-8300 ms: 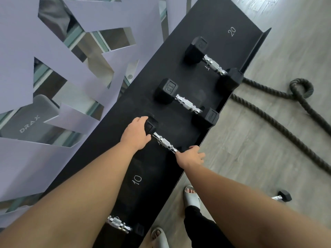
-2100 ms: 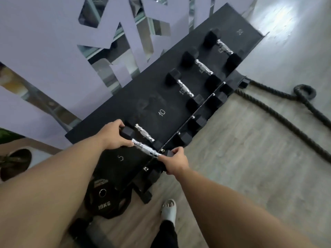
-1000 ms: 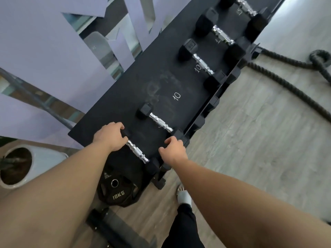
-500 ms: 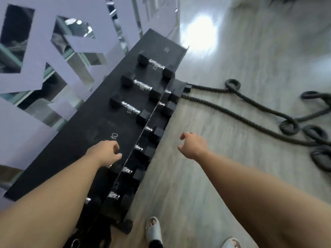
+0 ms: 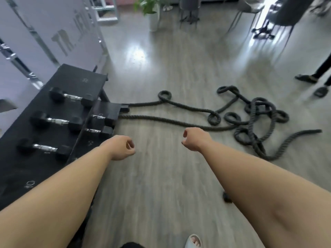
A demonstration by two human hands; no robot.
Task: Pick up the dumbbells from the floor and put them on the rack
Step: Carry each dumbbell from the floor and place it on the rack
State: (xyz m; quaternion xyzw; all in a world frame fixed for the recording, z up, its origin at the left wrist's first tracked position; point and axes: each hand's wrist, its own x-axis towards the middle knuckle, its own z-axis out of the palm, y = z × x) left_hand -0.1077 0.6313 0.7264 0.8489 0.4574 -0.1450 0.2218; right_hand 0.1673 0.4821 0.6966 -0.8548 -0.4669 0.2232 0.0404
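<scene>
The black rack (image 5: pixel 75 76) stands at the left. On its top shelf lie three black hex dumbbells with chrome handles: a far one (image 5: pixel 71 97), a middle one (image 5: pixel 56 121) and a near one (image 5: pixel 44 148). Two more dumbbells (image 5: pixel 97 116) (image 5: pixel 96 130) show on the lower shelf. My left hand (image 5: pixel 123 148) hovers over the floor just right of the rack, fingers loosely curled, holding nothing. My right hand (image 5: pixel 194 138) is also curled and holds nothing, further right. A small black end (image 5: pixel 227 197), possibly a dumbbell head, peeks out on the floor under my right forearm.
A thick black battle rope (image 5: pixel 250 122) runs from the rack's foot and lies tangled across the grey wood floor to the right. Another person's feet (image 5: pixel 306 78) stand at the far right. A potted plant (image 5: pixel 150 6) and chair legs are at the back.
Both hands have let go of the dumbbell set on the rack and pulled away over the floor. My view has swung right, from the rack toward the open floor and rope.
</scene>
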